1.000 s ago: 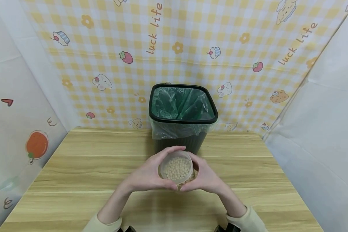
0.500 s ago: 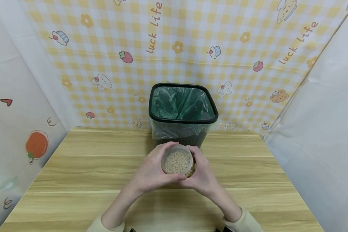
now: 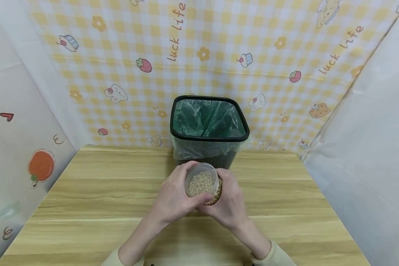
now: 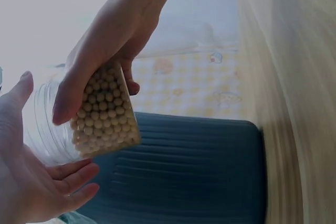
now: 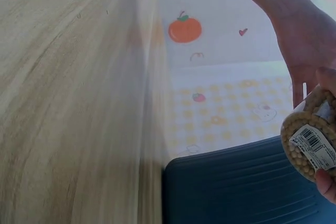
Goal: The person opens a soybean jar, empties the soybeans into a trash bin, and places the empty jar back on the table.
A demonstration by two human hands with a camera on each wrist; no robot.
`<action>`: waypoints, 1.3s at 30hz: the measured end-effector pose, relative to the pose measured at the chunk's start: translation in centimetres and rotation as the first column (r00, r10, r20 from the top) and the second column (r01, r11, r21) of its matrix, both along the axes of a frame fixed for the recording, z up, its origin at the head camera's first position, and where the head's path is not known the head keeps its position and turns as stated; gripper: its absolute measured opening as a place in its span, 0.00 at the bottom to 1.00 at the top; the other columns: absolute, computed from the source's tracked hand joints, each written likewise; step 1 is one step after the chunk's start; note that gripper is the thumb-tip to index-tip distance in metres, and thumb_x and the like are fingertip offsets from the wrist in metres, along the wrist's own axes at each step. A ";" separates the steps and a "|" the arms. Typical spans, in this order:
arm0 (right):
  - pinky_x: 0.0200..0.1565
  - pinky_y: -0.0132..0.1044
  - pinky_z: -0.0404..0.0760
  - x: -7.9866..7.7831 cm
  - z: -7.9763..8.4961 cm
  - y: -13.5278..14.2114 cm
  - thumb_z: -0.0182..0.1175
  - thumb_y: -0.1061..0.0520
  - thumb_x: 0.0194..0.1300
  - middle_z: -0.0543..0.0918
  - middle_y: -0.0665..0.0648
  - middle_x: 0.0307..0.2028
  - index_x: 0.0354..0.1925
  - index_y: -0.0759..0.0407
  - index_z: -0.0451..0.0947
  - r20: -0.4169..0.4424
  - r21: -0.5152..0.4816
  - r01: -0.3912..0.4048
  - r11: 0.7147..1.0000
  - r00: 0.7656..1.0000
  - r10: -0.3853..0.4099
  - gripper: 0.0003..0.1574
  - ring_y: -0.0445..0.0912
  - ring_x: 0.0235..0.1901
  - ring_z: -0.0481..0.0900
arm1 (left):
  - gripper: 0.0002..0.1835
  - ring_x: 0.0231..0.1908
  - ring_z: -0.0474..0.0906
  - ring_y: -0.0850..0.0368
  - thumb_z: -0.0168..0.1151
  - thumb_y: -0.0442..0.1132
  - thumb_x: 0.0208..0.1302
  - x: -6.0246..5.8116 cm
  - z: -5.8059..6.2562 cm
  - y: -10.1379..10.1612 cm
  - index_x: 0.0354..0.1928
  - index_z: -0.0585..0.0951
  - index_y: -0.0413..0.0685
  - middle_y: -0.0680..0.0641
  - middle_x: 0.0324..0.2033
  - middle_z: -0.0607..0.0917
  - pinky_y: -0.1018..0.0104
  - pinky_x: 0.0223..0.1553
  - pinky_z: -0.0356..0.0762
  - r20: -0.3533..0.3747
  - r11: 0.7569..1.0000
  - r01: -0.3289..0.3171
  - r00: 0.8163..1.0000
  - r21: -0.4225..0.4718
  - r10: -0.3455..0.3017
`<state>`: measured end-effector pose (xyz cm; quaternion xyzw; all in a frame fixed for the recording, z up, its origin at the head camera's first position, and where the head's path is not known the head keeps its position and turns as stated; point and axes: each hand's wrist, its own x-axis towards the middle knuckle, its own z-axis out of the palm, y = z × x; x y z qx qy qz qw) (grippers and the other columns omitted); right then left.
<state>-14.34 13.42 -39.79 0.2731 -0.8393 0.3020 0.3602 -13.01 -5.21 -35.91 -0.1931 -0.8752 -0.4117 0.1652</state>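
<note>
A clear plastic jar (image 3: 201, 181) of small round beige pellets is held in mid-air between both hands, tilted so its mouth end faces the head camera. My left hand (image 3: 174, 197) grips around the mouth end, thumb across the near side. Around the pellet-filled body curls my right hand (image 3: 231, 199). In the left wrist view the jar (image 4: 102, 116) lies sideways, with pellets at the base end and clear space towards the mouth. The right wrist view shows a barcode label (image 5: 314, 145) on its base. Whether a clear lid is on, I cannot tell.
Just beyond the hands stands a dark bin (image 3: 209, 139) with a green translucent liner folded over its rim. It is close to the patterned cloth (image 3: 126, 74) at the back. The wood-grain table (image 3: 96, 199) extends to both sides, bordered by white side sheets (image 3: 369, 155).
Both hands have moved slightly away from the body with the jar. The jar has tilted so more of its right side shows. The fingers have wrapped closer around it.
</note>
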 end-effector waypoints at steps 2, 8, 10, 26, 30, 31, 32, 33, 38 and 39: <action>0.47 0.47 0.85 0.2 -0.1 0.0 0.84 0.37 0.33 0.80 0.59 0.51 0.59 0.65 0.70 0.013 -0.007 0.002 1.000 1.000 -0.002 0.61 0.50 0.48 0.81 | 0.48 0.59 0.78 0.54 0.79 0.63 0.49 0.0 0.0 -0.2 0.69 0.71 0.53 0.50 0.61 0.81 0.48 0.55 0.79 -0.001 1.000 0.016 1.000 0.002 -0.016; 0.51 0.44 0.83 0.3 0.3 0.6 0.86 0.41 0.38 0.80 0.56 0.55 0.63 0.60 0.69 0.221 -0.087 -0.082 0.993 0.970 0.099 0.59 0.47 0.51 0.81 | 0.49 0.65 0.72 0.52 0.81 0.58 0.49 0.0 0.2 -1.0 0.71 0.69 0.52 0.50 0.66 0.75 0.45 0.63 0.76 -0.027 0.994 0.094 0.995 0.046 -0.093; 0.52 0.41 0.82 0.2 0.6 0.9 0.87 0.45 0.38 0.80 0.54 0.56 0.64 0.57 0.68 0.300 -0.134 -0.128 0.983 0.940 0.164 0.59 0.46 0.52 0.81 | 0.49 0.66 0.70 0.52 0.81 0.56 0.49 0.1 0.3 -1.3 0.71 0.69 0.51 0.49 0.66 0.73 0.44 0.64 0.74 -0.037 0.992 0.112 0.993 0.064 -0.110; 0.62 0.36 0.77 -0.4 3.3 3.3 0.89 0.55 0.35 0.81 0.48 0.61 0.68 0.46 0.69 0.550 -0.242 -0.283 0.928 0.748 0.371 0.62 0.41 0.59 0.79 | 0.47 0.62 0.68 0.55 0.78 0.47 0.52 -0.1 -0.6 -5.8 0.75 0.69 0.52 0.47 0.64 0.79 0.50 0.60 0.70 -0.156 0.996 0.032 0.988 0.082 -0.019; 0.61 0.36 0.78 -0.6 3.5 3.8 0.89 0.54 0.33 0.81 0.48 0.61 0.67 0.47 0.70 0.550 -0.224 -0.280 0.933 0.754 0.359 0.63 0.41 0.58 0.79 | 0.46 0.59 0.69 0.58 0.78 0.44 0.52 0.0 -1.0 -7.2 0.75 0.69 0.53 0.48 0.65 0.80 0.54 0.57 0.70 -0.146 0.996 0.008 0.989 0.089 0.005; 0.61 0.36 0.78 -0.6 3.6 3.9 0.89 0.54 0.33 0.81 0.49 0.61 0.67 0.47 0.70 0.549 -0.221 -0.282 0.933 0.755 0.358 0.63 0.41 0.59 0.79 | 0.47 0.58 0.69 0.59 0.78 0.43 0.52 0.1 -1.1 -7.5 0.75 0.69 0.53 0.48 0.65 0.80 0.54 0.56 0.71 -0.142 0.996 0.003 0.990 0.087 0.009; 0.61 0.36 0.78 -0.7 3.6 4.0 0.89 0.54 0.33 0.81 0.48 0.61 0.67 0.47 0.71 0.548 -0.220 -0.285 0.933 0.755 0.360 0.63 0.41 0.59 0.79 | 0.47 0.58 0.69 0.58 0.78 0.43 0.52 0.1 -1.1 -7.7 0.76 0.69 0.54 0.48 0.65 0.80 0.52 0.57 0.71 -0.133 0.997 0.001 0.991 0.082 0.010; 0.61 0.36 0.78 -0.7 3.6 4.1 0.89 0.54 0.33 0.81 0.49 0.61 0.67 0.48 0.71 0.547 -0.220 -0.287 0.932 0.755 0.361 0.63 0.41 0.59 0.79 | 0.47 0.58 0.69 0.58 0.78 0.43 0.52 0.2 -1.1 -7.9 0.76 0.69 0.54 0.49 0.66 0.80 0.50 0.57 0.71 -0.123 0.997 -0.004 0.992 0.080 0.014; 0.62 0.36 0.78 -0.8 3.9 4.5 0.89 0.54 0.34 0.81 0.51 0.61 0.67 0.49 0.71 0.549 -0.210 -0.298 0.931 0.752 0.364 0.62 0.41 0.59 0.78 | 0.48 0.59 0.70 0.58 0.79 0.44 0.52 0.5 -1.0 -8.3 0.76 0.68 0.55 0.51 0.66 0.80 0.48 0.55 0.74 -0.096 0.999 -0.028 0.995 0.019 0.030; 0.62 0.37 0.78 -0.8 4.0 4.6 0.89 0.54 0.34 0.81 0.51 0.61 0.67 0.49 0.71 0.550 -0.211 -0.301 0.930 0.750 0.368 0.61 0.41 0.59 0.78 | 0.48 0.59 0.70 0.59 0.80 0.45 0.51 0.5 -1.0 -8.4 0.76 0.68 0.55 0.52 0.66 0.80 0.49 0.55 0.75 -0.093 0.999 -0.037 0.995 -0.001 0.037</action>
